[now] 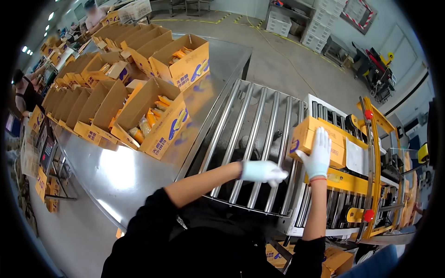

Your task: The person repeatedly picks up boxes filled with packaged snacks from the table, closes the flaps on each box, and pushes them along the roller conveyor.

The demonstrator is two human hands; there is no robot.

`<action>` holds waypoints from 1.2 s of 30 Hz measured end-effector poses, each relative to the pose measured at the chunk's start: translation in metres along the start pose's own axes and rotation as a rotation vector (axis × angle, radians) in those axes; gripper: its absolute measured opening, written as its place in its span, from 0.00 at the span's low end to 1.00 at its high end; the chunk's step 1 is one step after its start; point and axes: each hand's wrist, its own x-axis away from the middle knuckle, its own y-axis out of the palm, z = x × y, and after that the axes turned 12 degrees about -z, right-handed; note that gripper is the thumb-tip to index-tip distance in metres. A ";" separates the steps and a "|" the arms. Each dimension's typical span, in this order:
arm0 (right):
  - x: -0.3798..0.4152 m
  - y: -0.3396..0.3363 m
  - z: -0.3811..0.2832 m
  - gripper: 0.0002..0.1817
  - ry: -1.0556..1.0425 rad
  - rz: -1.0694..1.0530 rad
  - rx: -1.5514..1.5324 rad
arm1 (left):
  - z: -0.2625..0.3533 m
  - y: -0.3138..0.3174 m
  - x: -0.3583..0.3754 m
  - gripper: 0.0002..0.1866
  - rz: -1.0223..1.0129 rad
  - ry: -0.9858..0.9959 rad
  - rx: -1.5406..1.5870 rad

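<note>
A closed cardboard carton sits at the entry of the yellow-railed machine on the right. My right hand, in a white glove, lies against its top and near side with fingers stretched out. Over the roller conveyor, my left hand, also gloved, hangs with its fingers curled closed; nothing shows in it. To the left, on a steel table, stand open cartons. The nearest open carton holds orange-wrapped packets, and a second open carton behind it holds similar packets.
Yellow guide rails and an upright yellow frame with red knobs stand beyond the closed carton. Rows of open cartons fill the table's far left. Other people work at the upper left. White crates are stacked against the back wall.
</note>
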 end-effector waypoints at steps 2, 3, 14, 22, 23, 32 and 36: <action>0.010 0.006 0.025 0.61 0.036 0.033 -0.001 | 0.006 0.037 0.075 0.35 0.548 0.084 -0.691; 0.016 0.012 0.039 0.60 0.040 0.052 -0.003 | 0.034 0.045 0.118 0.31 0.797 -0.097 -0.940; 0.015 0.004 -0.123 0.63 -0.556 0.003 -0.586 | -0.035 0.067 0.198 0.06 1.420 -0.213 -1.087; 0.011 -0.001 -0.153 0.25 -0.767 -0.158 -0.453 | -0.011 -0.001 0.212 0.17 1.153 0.216 -0.199; 0.010 -0.003 -0.151 0.23 -0.766 -0.210 -0.498 | -0.003 -0.017 0.212 0.19 0.969 -0.093 -0.604; -0.017 -0.057 -0.153 0.60 -0.413 0.133 -0.290 | -0.027 -0.062 0.135 0.16 1.565 0.101 -1.114; 0.018 -0.035 -0.156 0.62 -0.456 0.039 -0.345 | -0.050 -0.058 0.140 0.25 1.254 0.535 0.161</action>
